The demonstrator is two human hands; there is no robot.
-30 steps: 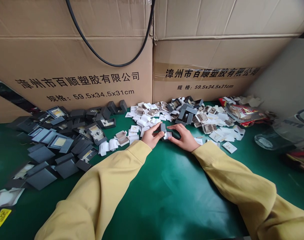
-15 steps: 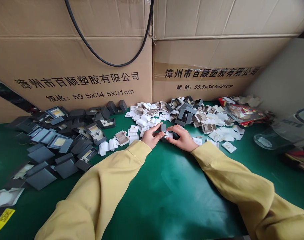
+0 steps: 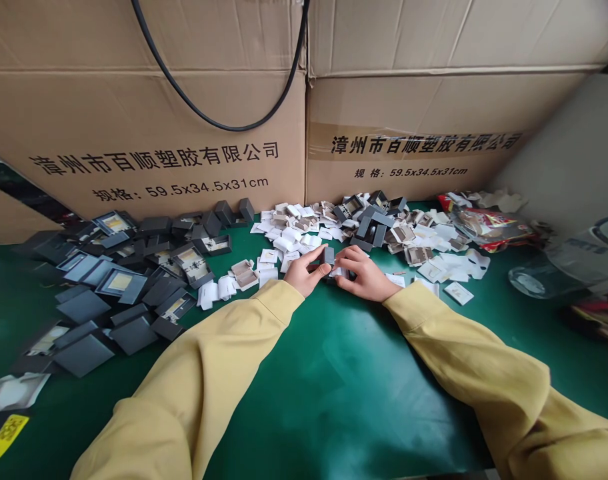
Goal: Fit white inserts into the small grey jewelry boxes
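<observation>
One small dark box (image 3: 327,256): I am finding it between the two hands, about midway across the green worktop (image 3: 344,387) and nearer its far edge; fingers are hiding its lower part, so I am not able to tell whether it is resting on the surface.
Left hand (image 3: 305,275): it is gripping the dark box, thumb on the near side and fingers reaching along behind.
Right hand (image 3: 364,277): its fingers are curling in just beside the box, over a pale piece (image 3: 339,272); I am not able to tell whether they are gripping it or only touching.
Yellow sleeves (image 3: 224,347): both are stretching in from the near edge.
White paper pieces (image 3: 290,241): they are lying behind the hands, spreading along the far edge, a few dark boxes (image 3: 373,227) sitting among them.
Heap of grey boxes (image 3: 134,330): it is filling the left part, from the far edge toward the near left corner, several of them showing pale interiors.
Yellow label (image 3: 5,440): it is showing at the near left corner.
Red-and-clear packet (image 3: 499,228): it is lying by the far right corner.
Clear container (image 3: 544,277): it is standing toward the right edge.
Large cartons (image 3: 159,113): they are rising behind the far edge, a black cable (image 3: 224,126) hanging in front.
</observation>
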